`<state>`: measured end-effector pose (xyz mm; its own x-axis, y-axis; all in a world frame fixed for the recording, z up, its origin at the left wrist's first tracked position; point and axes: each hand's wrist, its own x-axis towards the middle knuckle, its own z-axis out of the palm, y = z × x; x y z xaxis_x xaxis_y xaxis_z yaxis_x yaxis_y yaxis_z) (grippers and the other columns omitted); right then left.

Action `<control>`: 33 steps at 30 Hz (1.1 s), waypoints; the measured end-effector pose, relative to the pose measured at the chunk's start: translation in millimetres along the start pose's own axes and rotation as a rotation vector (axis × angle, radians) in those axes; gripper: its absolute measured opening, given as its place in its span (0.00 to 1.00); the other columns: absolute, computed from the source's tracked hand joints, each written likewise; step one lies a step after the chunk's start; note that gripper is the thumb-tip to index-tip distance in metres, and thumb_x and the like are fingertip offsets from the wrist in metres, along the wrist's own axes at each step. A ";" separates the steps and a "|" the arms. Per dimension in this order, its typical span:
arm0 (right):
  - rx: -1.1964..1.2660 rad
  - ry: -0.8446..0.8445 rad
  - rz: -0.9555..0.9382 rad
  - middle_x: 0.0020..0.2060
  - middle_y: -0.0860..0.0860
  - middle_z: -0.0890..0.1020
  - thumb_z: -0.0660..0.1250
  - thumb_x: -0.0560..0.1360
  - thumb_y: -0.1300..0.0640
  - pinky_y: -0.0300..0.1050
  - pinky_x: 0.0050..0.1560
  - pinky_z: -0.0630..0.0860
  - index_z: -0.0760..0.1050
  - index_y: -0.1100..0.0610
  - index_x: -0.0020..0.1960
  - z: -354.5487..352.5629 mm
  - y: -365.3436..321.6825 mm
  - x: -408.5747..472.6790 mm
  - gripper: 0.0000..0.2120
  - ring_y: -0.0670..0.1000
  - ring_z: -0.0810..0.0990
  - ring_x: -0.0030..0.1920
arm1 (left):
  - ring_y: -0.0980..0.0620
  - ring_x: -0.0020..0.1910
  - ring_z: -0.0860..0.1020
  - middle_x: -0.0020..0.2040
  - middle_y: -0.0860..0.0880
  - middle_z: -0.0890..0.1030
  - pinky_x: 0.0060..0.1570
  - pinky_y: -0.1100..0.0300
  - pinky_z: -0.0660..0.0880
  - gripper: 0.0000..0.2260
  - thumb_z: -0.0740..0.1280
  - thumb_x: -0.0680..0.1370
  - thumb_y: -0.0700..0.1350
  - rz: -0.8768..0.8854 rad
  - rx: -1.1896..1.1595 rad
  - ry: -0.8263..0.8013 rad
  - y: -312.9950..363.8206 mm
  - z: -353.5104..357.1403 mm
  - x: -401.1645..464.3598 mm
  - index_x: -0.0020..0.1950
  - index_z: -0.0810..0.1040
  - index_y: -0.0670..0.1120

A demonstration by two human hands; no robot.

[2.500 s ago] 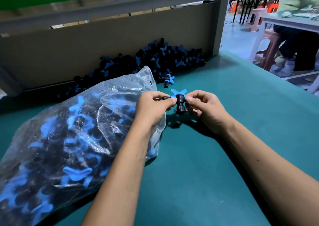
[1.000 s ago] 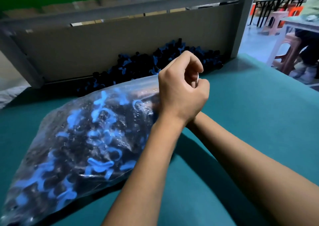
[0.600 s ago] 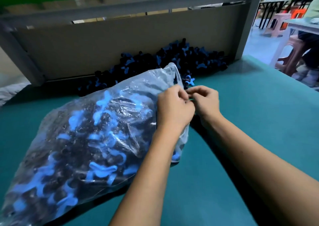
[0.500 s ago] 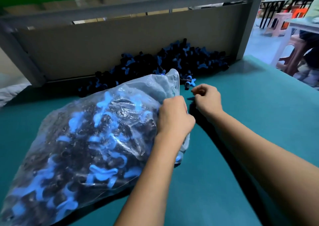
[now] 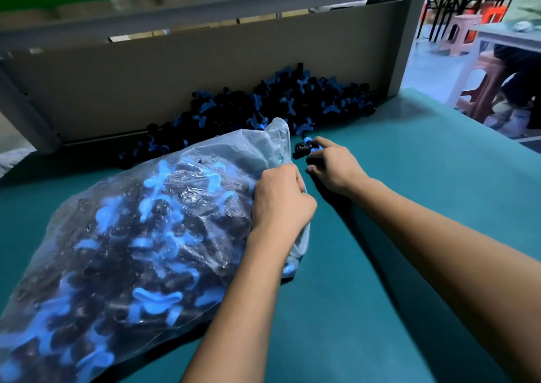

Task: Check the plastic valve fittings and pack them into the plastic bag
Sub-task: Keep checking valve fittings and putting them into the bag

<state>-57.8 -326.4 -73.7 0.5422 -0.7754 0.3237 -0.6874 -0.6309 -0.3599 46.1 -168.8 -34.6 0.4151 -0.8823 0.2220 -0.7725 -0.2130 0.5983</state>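
Clear plastic, the bag (image 5: pixel 131 236) lies on its side on the green table (image 5: pixel 380 265), stuffed with black fittings with blue handles. Its long axis runs from the near left corner of the table up to its mouth, which points toward the pile (image 5: pixel 263 104) of loose fittings heaped against the back board (image 5: pixel 205 69).

The left hand (image 5: pixel 278 201) sits at the bag's mouth end, fingers curled and gripping the plastic edge. Just beyond the mouth, to its right, the right hand (image 5: pixel 333 166) reaches toward the pile's near edge; its fingertips pinch a single fitting (image 5: pixel 303 148), black body with a blue handle, which sits close above the table. The fitting's body seems to lie roughly crosswise, but it is too blurred to be sure.

No writing or label can be read on the bag or the fittings.
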 end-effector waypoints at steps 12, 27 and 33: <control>1.104 0.331 0.276 0.44 0.55 0.87 0.80 0.67 0.64 0.55 0.52 0.83 0.82 0.58 0.37 -35.5 17.2 -103.4 0.07 0.53 0.86 0.44 | 0.46 0.30 0.84 0.39 0.44 0.85 0.47 0.44 0.85 0.15 0.70 0.80 0.56 -0.150 -0.485 -0.195 10.1 -1.8 -2.2 0.48 0.80 0.44; 1.100 0.102 0.150 0.48 0.58 0.87 0.74 0.76 0.60 0.50 0.47 0.79 0.83 0.56 0.57 -42.3 4.3 -108.9 0.10 0.53 0.81 0.42 | 0.41 0.41 0.86 0.47 0.43 0.85 0.53 0.41 0.83 0.13 0.77 0.76 0.46 -0.132 -0.504 -0.256 4.7 14.0 1.1 0.55 0.78 0.44; 1.160 0.104 0.162 0.46 0.52 0.85 0.77 0.72 0.59 0.40 0.43 0.79 0.83 0.54 0.53 -44.7 6.7 -108.3 0.10 0.49 0.80 0.38 | 0.48 0.36 0.84 0.45 0.37 0.82 0.43 0.56 0.84 0.05 0.74 0.77 0.33 -0.135 -0.761 -0.286 5.4 7.0 -0.1 0.52 0.82 0.36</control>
<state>-142.7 -245.5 -72.1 0.4100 -0.8766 0.2520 0.1360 -0.2144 -0.9672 38.5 -172.8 -36.8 0.2636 -0.9641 -0.0322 -0.1447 -0.0726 0.9868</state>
